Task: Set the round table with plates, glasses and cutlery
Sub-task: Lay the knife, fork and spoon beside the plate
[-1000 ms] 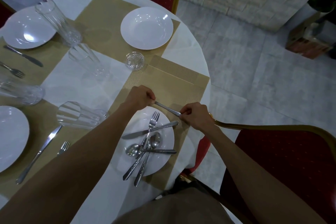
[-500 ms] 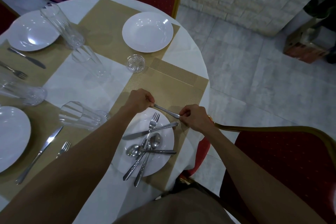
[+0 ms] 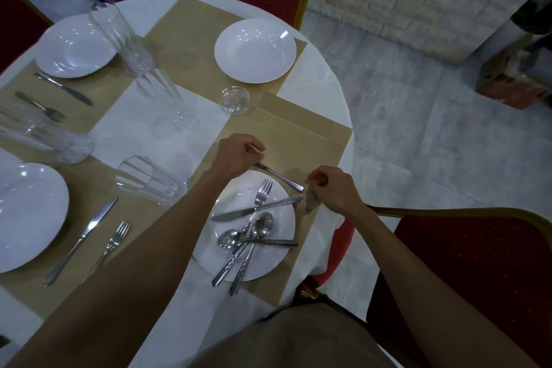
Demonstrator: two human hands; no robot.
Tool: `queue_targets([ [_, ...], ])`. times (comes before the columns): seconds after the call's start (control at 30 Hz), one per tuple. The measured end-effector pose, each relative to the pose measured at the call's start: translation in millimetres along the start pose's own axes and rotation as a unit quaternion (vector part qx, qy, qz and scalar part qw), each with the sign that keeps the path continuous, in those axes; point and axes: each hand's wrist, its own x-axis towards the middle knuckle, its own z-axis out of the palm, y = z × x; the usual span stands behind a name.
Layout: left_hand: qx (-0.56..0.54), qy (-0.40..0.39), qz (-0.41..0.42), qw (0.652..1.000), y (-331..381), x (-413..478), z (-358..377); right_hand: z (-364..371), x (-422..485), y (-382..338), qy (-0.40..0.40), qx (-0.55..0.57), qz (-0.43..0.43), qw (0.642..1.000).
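Sorting cutlery at the nearest place setting looks like the step in hand. In the head view, the left hand [image 3: 239, 155] is closed round the head end of one piece of cutlery [image 3: 279, 177]. Its handle reaches out over the tan placemat [image 3: 298, 140] toward the right hand [image 3: 333, 188]; the fist hides what kind of piece it is. The right hand's fingers are curled just beside the handle's tip, and blur hides whether they pinch it.

On the near plate [image 3: 274, 260] a table knife [image 3: 228, 214], a fork [image 3: 263, 191] and two spoons [image 3: 263, 222] lie crossed in a heap. The next move probably calls for laying the held piece flat on the mat beside the plate.

Bare mat lies beyond the plate and to its right. The table edge [image 3: 334, 84] and a red chair [image 3: 466, 263] are close on that side, and a tumbler [image 3: 149, 182] lies on its side just to the left.
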Motion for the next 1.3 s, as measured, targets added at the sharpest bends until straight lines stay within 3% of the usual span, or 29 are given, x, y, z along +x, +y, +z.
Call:
queue_targets([
  [0.3, -0.047, 0.003, -0.065, 0.997, -30.3, -62.8, -0.6, -1.5, -14.3, -23.0, -0.001, 0.027, -0.025, 0.999],
  [0.8, 0.040, -0.003, -0.090, 0.995, -53.6, -102.5, 32.9, 10.4, -22.7, -39.9, -0.035, -0.041, -0.098, 0.994],
  [1.0, 0.065, 0.027, -0.121, 0.990, -29.5, -97.9, 41.8, 14.0, -26.9, -36.0, -0.045, -0.080, -0.085, 0.992],
  [1.3, 0.032, -0.005, -0.161, 0.986, -24.1, -92.6, 49.6, 10.3, -37.4, -26.7, -0.057, -0.066, -0.058, 0.995],
])
